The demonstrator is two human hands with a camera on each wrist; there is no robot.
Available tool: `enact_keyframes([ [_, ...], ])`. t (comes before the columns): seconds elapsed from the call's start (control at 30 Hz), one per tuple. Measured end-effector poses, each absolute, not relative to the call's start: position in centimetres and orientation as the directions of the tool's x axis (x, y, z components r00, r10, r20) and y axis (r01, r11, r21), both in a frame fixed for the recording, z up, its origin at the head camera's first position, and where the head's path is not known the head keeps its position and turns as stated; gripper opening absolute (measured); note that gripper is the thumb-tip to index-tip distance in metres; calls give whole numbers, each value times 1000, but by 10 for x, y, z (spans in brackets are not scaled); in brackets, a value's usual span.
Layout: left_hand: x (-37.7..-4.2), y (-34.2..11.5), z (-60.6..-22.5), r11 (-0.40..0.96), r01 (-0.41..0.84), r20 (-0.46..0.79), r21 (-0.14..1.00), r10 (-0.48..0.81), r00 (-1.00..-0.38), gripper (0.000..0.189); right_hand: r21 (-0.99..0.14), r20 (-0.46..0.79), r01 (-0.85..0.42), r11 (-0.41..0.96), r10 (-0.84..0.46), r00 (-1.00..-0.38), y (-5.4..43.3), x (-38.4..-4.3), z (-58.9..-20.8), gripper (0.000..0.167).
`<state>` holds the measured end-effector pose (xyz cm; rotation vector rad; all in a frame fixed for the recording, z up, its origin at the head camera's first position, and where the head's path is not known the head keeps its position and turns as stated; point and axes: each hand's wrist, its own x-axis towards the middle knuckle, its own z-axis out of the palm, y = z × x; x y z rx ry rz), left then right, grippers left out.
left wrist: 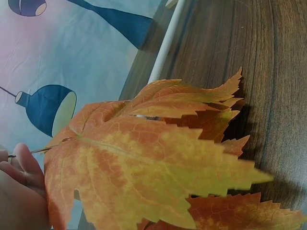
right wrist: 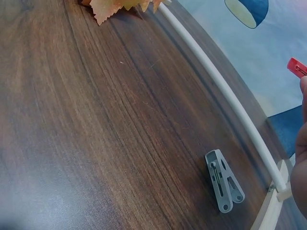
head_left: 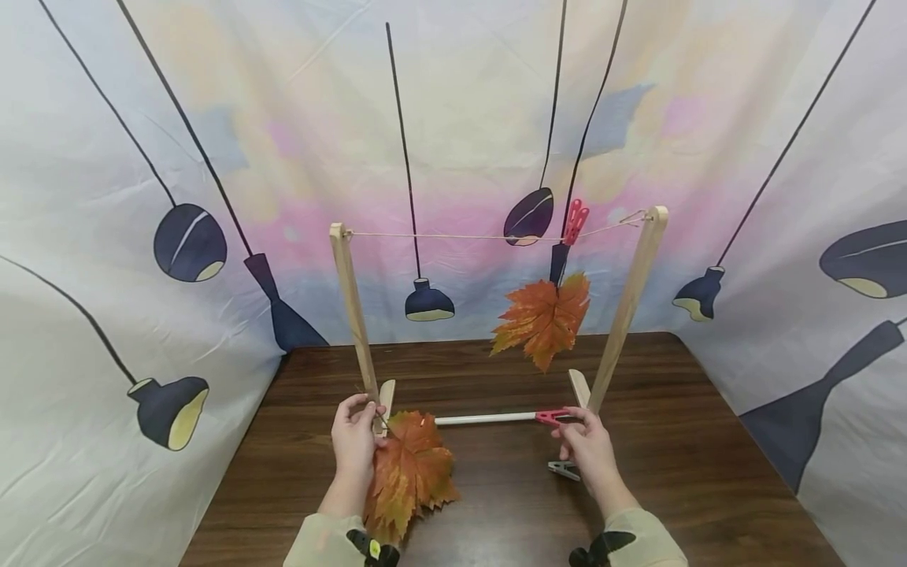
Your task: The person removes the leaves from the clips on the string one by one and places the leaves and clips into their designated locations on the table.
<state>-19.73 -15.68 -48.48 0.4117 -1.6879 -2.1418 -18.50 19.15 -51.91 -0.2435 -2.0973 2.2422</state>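
Note:
My left hand (head_left: 354, 437) pinches the thin stem of an orange artificial maple leaf (head_left: 411, 472), which hangs low over the table in front of the left post. In the left wrist view the leaf (left wrist: 124, 163) spreads wide, with more orange leaf edges behind and below it. My right hand (head_left: 588, 449) holds a red clothespin (head_left: 551, 417) between thumb and fingers, close to the right post. That clothespin's tip (right wrist: 298, 67) shows at the right edge of the right wrist view. A grey clothespin (right wrist: 222, 182) lies on the table below this hand.
A string (head_left: 453, 235) runs between two wooden posts (head_left: 631, 307), joined low down by a white rod (head_left: 489, 419). Another red clothespin (head_left: 576, 221) sits on the string's right part, and an orange maple leaf (head_left: 546, 319) hangs beneath it. Behind the brown table (head_left: 708, 472) is a lamp-patterned cloth (head_left: 468, 118).

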Motion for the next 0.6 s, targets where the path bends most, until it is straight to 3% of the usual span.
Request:
enact_keyframes([
  [0.6, -182, -169, -470, -302, 78, -80, 950, -479, -874, 16, -996, -83, 85, 16, 124, -989, 191, -186, -533, 38],
])
